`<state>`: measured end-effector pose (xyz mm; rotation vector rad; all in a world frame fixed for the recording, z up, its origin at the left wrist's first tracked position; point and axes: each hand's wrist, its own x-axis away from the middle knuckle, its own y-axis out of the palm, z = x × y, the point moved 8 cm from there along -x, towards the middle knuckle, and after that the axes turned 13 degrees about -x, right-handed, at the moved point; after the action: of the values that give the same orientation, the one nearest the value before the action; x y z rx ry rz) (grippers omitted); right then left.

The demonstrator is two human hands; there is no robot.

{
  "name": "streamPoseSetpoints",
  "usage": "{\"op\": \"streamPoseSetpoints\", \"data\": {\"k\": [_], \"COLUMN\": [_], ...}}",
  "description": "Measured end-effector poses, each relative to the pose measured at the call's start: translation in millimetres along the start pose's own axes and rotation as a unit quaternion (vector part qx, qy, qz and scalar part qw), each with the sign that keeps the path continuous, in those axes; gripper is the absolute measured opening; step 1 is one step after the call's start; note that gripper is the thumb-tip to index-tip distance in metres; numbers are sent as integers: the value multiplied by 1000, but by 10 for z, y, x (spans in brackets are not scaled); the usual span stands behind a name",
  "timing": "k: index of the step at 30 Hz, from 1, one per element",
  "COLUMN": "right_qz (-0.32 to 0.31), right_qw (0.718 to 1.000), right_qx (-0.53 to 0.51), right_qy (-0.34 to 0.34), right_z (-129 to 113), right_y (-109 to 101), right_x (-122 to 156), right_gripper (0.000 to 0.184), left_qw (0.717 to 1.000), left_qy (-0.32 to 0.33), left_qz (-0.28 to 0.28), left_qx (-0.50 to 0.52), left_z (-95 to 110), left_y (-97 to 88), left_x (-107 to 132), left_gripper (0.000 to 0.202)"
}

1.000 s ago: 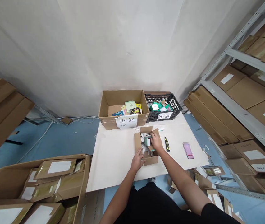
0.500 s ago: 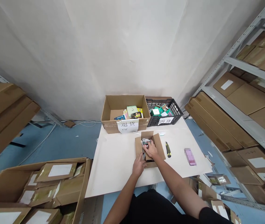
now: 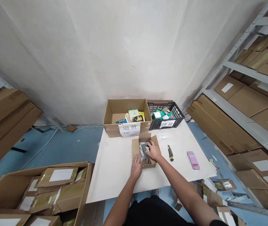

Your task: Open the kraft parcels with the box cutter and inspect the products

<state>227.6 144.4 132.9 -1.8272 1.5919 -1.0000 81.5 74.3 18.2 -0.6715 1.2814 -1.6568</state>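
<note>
A small cardboard box (image 3: 135, 147) stands with its flaps up on the white table, just in front of the big carton. Inside it lie a grey-green item (image 3: 144, 147) and some white material. My right hand (image 3: 153, 151) reaches in from the right, its fingers closed at the edge of the grey-green item. On the near left side, my left hand (image 3: 136, 166) rests against the box wall, fingers partly hidden by the rim. A yellow-and-black utility knife (image 3: 170, 153) lies to the right of the box.
Behind stand a large carton (image 3: 111, 126) of small packages and a black crate (image 3: 177, 111) of green boxes, both with paper signs. A pink blurred item (image 3: 193, 160) lies at right. A carton of parcels (image 3: 90, 175) stands left; shelves (image 3: 209, 94) rise right.
The small box has shifted left, together with both hands. My right hand has moved from the middle of the box to its right side, and the grey-green item shows more.
</note>
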Motion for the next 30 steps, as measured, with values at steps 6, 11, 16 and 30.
{"op": "streamPoseSetpoints", "data": {"k": [6, 11, 16, 30], "right_qz": [45, 70, -1, -26], "right_qw": [996, 994, 998, 987], "right_qx": [-32, -51, -65, 45], "right_qy": [-76, -74, 4, 153], "right_z": [-346, -169, 236, 807], "right_y": [-415, -782, -446, 246], "right_x": [83, -35, -334, -119], "right_gripper": [51, 48, 60, 100], "left_qw": [999, 998, 997, 989], "left_qy": [-51, -68, -74, -127], "left_qz": [-5, 3, -12, 75], "left_qx": [12, -13, -25, 22], "left_z": [-507, -1092, -1509, -1086], "left_y": [-374, -645, -772, -1111], "left_x": [50, 340, 613, 338], "left_gripper": [14, 14, 15, 40]}}
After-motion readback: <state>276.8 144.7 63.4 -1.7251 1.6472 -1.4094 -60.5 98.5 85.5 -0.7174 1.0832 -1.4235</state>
